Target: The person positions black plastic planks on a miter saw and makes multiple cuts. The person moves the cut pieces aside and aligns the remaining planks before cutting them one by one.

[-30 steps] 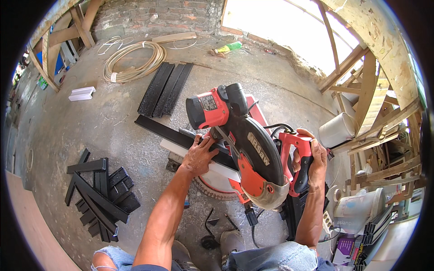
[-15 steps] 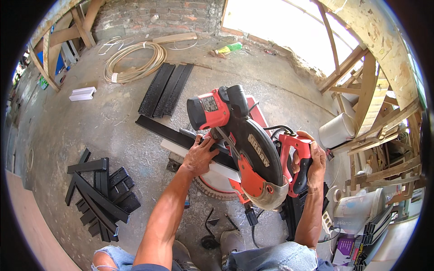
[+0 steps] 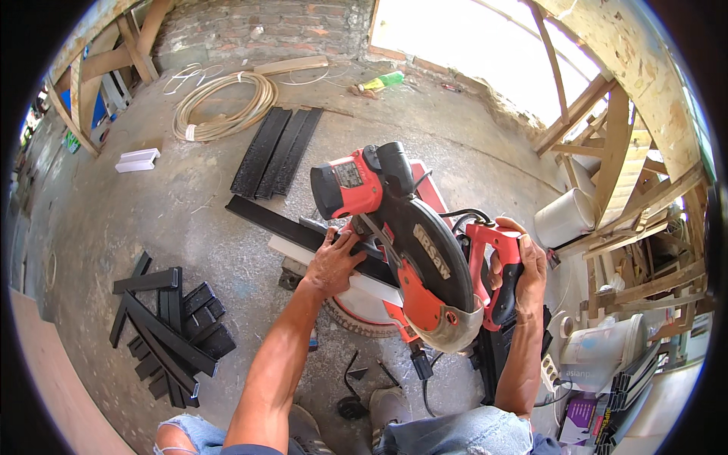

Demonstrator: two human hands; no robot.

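Note:
A red and black miter saw (image 3: 432, 250) stands on the floor in front of me. My right hand (image 3: 526, 269) is wrapped round its red and black handle (image 3: 503, 292). My left hand (image 3: 334, 263) holds a long black profile bar (image 3: 273, 220) down on the saw's bed, left of the blade housing. The bar's left end sticks out past the bed, and its right part goes out of sight under the saw head. A worn guard covers the lower blade, so whether it touches the bar cannot be seen.
Cut black pieces (image 3: 167, 326) lie piled at the left. Longer black profiles (image 3: 277, 152) and a coiled hose (image 3: 227, 106) lie farther off. White buckets (image 3: 565, 218), timber (image 3: 629, 152) and a power strip (image 3: 549, 371) stand or lie at the right. A cord runs near my shoes.
Almost nothing differs. Both hands stay where they were on the bar and the handle; the whole view has shifted very slightly.

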